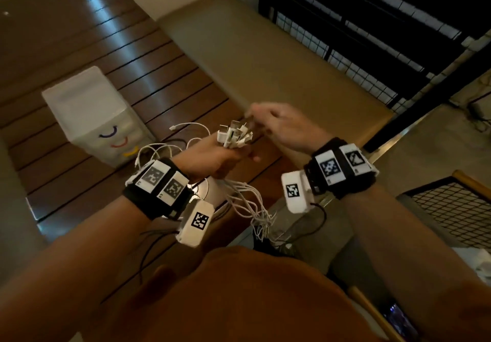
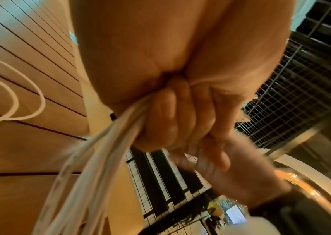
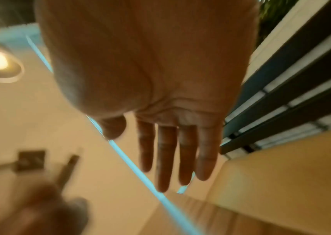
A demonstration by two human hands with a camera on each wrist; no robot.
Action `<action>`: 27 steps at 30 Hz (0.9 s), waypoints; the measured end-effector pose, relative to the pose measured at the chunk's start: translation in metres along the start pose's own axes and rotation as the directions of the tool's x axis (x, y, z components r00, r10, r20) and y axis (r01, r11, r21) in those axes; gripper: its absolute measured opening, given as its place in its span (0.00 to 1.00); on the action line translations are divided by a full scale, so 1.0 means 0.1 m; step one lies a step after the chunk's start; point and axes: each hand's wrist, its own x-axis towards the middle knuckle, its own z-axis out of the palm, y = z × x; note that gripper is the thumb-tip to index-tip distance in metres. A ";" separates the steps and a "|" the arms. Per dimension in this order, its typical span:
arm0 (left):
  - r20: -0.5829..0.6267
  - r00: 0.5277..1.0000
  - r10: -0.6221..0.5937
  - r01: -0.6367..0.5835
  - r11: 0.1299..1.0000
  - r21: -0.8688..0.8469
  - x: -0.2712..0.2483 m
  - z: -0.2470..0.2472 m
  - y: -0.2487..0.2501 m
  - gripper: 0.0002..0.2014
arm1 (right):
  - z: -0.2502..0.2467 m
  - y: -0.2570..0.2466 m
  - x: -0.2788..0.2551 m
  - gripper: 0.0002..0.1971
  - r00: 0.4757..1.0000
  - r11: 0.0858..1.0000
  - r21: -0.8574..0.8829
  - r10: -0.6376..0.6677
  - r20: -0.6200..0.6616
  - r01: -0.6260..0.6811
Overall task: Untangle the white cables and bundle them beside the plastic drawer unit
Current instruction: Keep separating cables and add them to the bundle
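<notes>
dark slatted wood (image 1: 79, 57) lies under the scene, with the plastic drawer unit (image 1: 93, 113) standing on it at left. the white cables (image 1: 244, 198) are clamped in the left hand (image 1: 212, 159), plug ends (image 1: 233, 135) gathered upward, apparently so strands hang free for sorting. the right hand (image 1: 281, 126) is held just beside the plugs, fingers straight, gripping nothing.

The white cables (image 1: 239, 195) are gathered in one bunch, with their plug ends (image 1: 233, 135) standing up together and the thin cords hanging down in loose loops. The plastic drawer unit (image 1: 95, 115) is white and translucent, upright on the slatted wooden table (image 1: 66, 49), with three coloured curved handles.
</notes>
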 end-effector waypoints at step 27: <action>-0.633 0.774 0.017 -0.051 0.998 -0.036 -0.60 -0.62 -0.63 0.11 | 0.96 -0.12 1.19 0.06 0.831 0.933 -0.315 0.031 0.555 0.176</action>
